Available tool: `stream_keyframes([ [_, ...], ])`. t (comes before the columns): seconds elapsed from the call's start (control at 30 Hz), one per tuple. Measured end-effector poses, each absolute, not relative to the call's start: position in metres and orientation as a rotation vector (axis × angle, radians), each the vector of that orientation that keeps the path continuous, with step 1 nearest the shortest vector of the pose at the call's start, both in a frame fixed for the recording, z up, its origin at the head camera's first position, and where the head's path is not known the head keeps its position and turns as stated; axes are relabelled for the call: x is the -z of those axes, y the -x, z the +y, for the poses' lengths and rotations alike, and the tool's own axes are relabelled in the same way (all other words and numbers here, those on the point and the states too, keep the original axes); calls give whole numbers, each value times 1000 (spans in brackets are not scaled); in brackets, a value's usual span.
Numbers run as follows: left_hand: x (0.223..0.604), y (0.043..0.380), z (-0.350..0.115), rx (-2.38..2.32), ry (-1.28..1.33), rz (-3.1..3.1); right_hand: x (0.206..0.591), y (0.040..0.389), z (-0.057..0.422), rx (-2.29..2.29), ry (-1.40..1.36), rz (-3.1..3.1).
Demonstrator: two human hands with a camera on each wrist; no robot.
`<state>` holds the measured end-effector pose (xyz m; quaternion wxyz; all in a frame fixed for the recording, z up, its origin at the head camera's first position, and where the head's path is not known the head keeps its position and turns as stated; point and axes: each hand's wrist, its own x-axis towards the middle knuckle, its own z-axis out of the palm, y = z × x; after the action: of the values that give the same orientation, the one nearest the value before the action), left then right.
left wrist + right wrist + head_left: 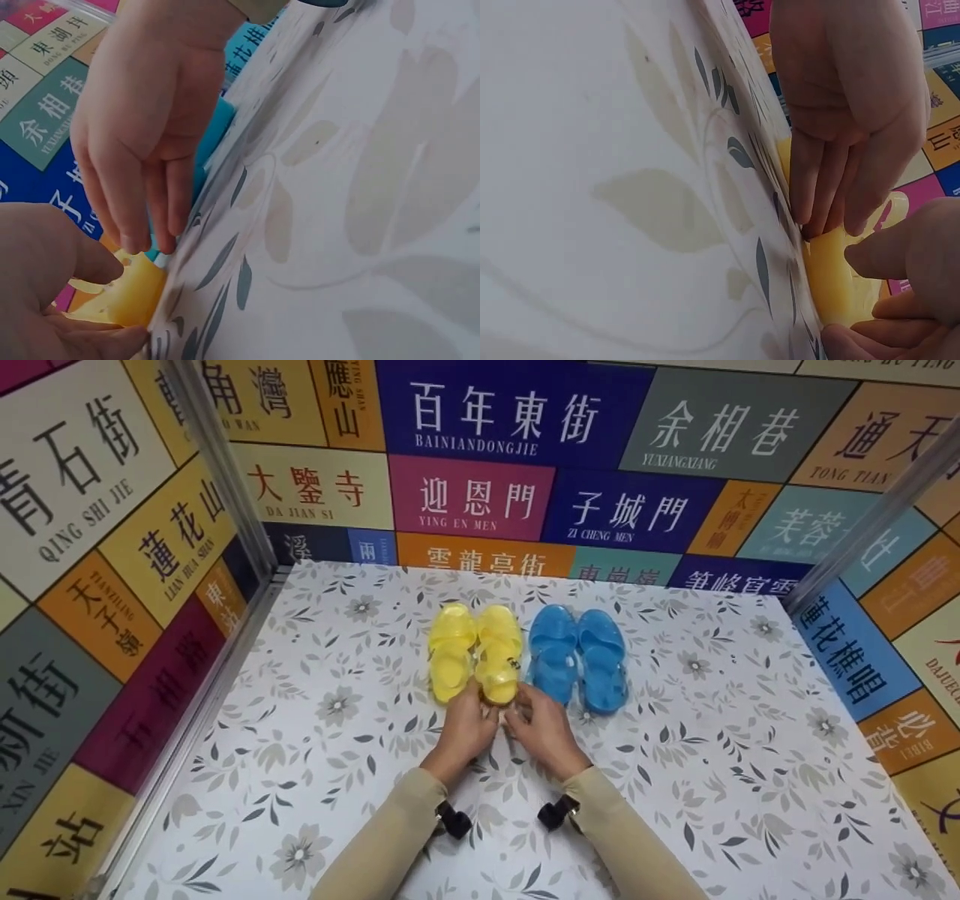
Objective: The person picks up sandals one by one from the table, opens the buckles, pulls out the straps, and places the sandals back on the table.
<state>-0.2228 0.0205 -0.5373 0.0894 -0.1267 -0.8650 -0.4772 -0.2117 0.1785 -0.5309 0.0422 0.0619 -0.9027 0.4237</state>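
Note:
A pair of yellow sandals stands side by side on the table, with a pair of blue sandals just to their right. Both hands are at the heel of the right-hand yellow sandal, which has a small dark ornament on its strap. The left hand has its fingertips against the left side of that heel. On its other side, close to the blue pair, the right hand touches with relaxed fingers. In the right wrist view, thumb and fingers of the right hand stand apart beside the yellow heel.
A white cloth with grey flowers and leaves covers the table. Colourful panels with street names rise behind it and on both sides, with metal posts at the corners. A small black camera is strapped to each wrist.

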Motion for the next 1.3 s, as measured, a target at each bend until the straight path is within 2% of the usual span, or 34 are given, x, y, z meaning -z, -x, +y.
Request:
stream_keyframes([
  [0.37, 525, 205, 25, 1277, 427, -2681, 529, 190, 204, -1350, -168, -2734],
  [0.73, 524, 207, 57, 1435, 575, -2663, 530, 184, 233, -1297, -110, -2586],
  [1.3, 527, 231, 88, 1547, 402, -2712, 534, 200, 244, -1332, 22, -2740],
])
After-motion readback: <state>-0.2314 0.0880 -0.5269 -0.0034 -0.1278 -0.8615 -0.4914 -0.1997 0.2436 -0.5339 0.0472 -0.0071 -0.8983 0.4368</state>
